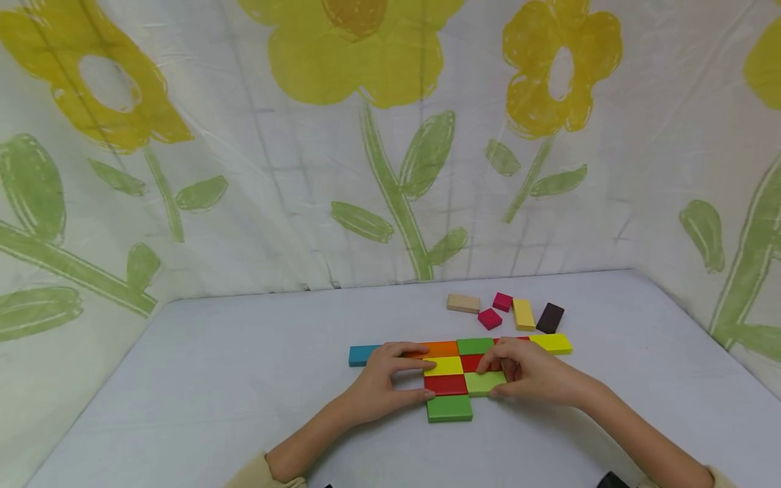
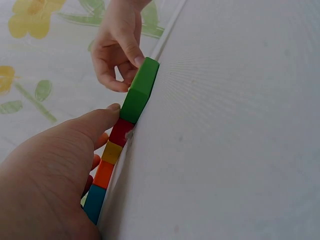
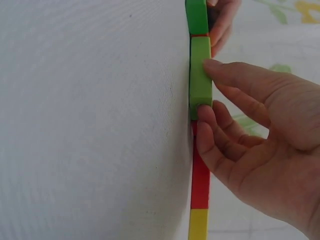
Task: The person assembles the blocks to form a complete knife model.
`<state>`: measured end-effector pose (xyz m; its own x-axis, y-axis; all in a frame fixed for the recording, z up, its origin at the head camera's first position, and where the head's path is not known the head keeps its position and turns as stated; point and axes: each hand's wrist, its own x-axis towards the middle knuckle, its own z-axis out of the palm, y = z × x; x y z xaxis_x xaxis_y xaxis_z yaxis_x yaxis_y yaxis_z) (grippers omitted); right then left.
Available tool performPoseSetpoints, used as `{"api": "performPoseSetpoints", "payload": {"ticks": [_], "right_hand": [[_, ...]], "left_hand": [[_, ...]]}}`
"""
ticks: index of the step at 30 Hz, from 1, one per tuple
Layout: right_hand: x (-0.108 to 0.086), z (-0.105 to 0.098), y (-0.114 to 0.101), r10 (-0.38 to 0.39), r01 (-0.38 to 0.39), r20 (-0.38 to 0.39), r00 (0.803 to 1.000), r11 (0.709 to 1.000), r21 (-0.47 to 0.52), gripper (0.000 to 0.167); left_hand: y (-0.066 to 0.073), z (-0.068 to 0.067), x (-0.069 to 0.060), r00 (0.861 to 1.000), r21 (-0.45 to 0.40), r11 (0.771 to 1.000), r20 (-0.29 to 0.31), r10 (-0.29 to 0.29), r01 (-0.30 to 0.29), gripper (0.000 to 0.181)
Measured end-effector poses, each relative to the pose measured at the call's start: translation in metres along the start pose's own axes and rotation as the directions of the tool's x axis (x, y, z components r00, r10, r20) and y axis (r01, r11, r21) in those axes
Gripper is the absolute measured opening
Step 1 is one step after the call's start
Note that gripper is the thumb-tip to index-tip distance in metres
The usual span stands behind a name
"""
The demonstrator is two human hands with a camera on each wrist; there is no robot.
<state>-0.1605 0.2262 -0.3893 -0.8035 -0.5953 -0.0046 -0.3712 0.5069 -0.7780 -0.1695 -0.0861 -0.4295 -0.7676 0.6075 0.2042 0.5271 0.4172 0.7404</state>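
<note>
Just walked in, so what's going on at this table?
At a white table, a person's right hand grips a light green block set beside a red block. Their left hand touches that red block with its thumb and a yellow block with a fingertip. These three lie within a joined pattern of blocks, while a beige block and a dark brown block lie apart beyond it.

Two hands (image 1: 379, 381) (image 1: 529, 371), five loose blocks (image 1: 523, 314), at least ten adjoining blocks (image 1: 445, 385)
</note>
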Motion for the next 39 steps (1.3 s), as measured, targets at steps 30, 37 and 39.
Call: {"api": "performPoseSetpoints", "payload": {"ticks": [30, 37, 39], "right_hand": [[0.0059, -0.0053, 0.0054, 0.017, -0.019, -0.025, 1.000, 0.998, -0.066, 0.070], [0.0061, -0.0059, 0.0036, 0.020, -0.021, -0.015, 1.000, 0.998, -0.052, 0.069], [0.0061, -0.0061, 0.0028, 0.018, -0.019, -0.013, 1.000, 0.999, -0.048, 0.069]], "left_hand": [[-0.0007, 0.0002, -0.0001, 1.000, 0.016, 1.000, -0.007, 0.027, -0.027, 0.042], [0.0006, -0.0005, -0.0004, 1.000, 0.015, 1.000, -0.008, 0.025, -0.025, 0.042], [0.0004, -0.0004, -0.0002, 0.999, 0.018, 0.999, -0.009, 0.031, -0.031, 0.042]]}}
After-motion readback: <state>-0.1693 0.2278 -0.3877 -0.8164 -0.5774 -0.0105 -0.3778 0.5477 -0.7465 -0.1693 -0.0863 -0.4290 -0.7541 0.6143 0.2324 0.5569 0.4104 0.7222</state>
